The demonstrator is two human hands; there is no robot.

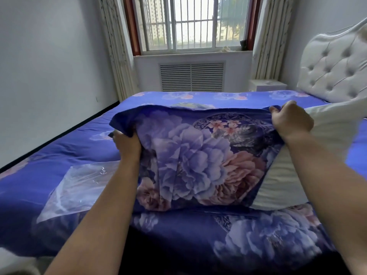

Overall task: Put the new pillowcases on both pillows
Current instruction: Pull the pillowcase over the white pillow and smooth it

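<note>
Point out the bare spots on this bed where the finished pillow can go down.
Free: the blue floral bedspread along the far edge below the window, and the strip left of the floral pillowcase, above the clear plastic bag. Crowded: the headboard side, where the white pillow lies; both hands grip the pillowcase.

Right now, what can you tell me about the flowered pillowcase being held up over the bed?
The pillowcase is dark blue soft cloth printed with big lilac and pink blooms. It is partly drawn over a white pillow, whose right end still sticks out bare. The left hand grips its bunched left edge; the right hand grips its top right corner. It hangs slightly creased, its lower edge on the matching bed cover.
</note>
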